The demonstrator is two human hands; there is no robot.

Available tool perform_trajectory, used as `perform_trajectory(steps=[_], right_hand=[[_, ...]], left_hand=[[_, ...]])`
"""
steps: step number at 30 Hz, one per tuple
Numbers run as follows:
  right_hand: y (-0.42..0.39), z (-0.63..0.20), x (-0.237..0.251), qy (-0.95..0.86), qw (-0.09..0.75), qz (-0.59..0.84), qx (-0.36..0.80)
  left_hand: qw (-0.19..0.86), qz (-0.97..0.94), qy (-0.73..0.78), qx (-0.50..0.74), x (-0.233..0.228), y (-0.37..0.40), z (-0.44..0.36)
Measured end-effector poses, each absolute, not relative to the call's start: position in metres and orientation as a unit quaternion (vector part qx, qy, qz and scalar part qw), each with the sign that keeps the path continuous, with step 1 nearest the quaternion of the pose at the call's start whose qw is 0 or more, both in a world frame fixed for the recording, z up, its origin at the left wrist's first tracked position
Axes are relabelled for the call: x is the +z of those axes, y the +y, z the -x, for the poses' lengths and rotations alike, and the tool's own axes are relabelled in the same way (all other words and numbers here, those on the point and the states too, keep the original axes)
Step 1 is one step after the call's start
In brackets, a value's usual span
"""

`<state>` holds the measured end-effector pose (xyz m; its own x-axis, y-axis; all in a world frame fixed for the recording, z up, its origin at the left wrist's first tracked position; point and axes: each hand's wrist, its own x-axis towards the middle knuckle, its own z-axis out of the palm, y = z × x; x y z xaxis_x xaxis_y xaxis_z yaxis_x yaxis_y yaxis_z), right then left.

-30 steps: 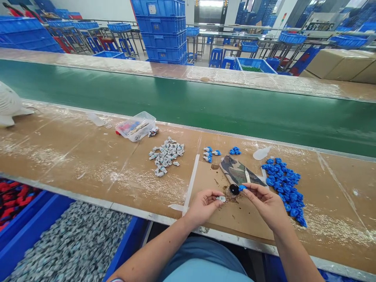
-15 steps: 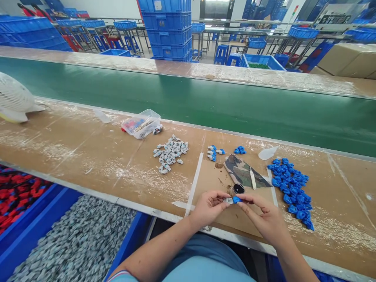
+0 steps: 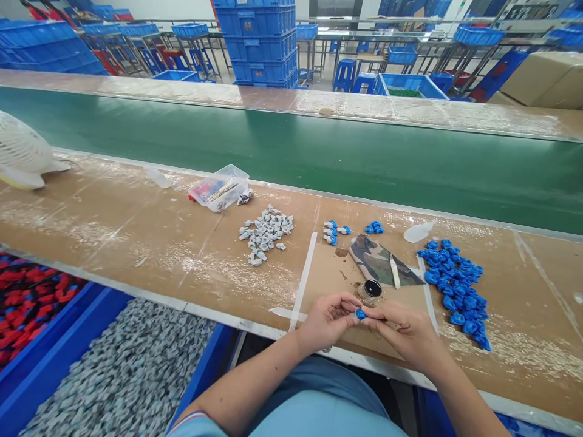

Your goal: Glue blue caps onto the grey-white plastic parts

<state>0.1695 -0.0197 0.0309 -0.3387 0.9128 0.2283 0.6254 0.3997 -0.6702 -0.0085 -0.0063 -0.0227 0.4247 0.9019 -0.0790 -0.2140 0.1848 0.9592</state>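
- Green conveyor belt: runs left to right across the scene at 12 o'clock from the hands, well apart from them.
- Brown cardboard-covered workbench: bears all the loose parts; the hands hover over its near edge.
- Blue bin of small grey parts: below the bench at 8 o'clock from the hands, beside a bin of red parts.
- Clear plastic tray of tools: at 11 o'clock, well apart from the hands.
- Heap of blue plastic caps: lies at 2 o'clock from the right hand, its long axis running from far-left to near-right; the right hand is the nearer one.
- Heap of grey-white plastic pieces: lies at 11 o'clock from the left hand, which is the nearer one.
- Camouflage-patterned cloth: at 12 to 1 o'clock, near the hands, with a white stick lying on it.
- Left hand: fingers pinched on the left end of the held part.
- Right hand: fingers pinched on the right end, meeting the left hand's fingertips.
- Small round black-topped pot: just beyond the fingertips at 12 o'clock.
- Small blue cap joined to a grey piece: clamped between both hands, between their fingertips, its long axis roughly left to right; the grey piece is mostly hidden.
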Motion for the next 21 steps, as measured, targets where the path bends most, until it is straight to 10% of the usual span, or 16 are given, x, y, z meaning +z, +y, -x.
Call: perform_trajectory(steps=[12, 21], right_hand=[[-0.040, -0.167, 0.011, -0.698, 0.379, 0.547, 0.265], [-0.078, -0.281, -0.004, -0.535, 0.303, 0.788, -0.020]], left_hand=[[0.680, -0.499, 0.384, 0.376, -0.008, 0.001, 0.011], [0.415, -0.616, 0.515, 0.428, -0.001, 0.079, 0.037]])
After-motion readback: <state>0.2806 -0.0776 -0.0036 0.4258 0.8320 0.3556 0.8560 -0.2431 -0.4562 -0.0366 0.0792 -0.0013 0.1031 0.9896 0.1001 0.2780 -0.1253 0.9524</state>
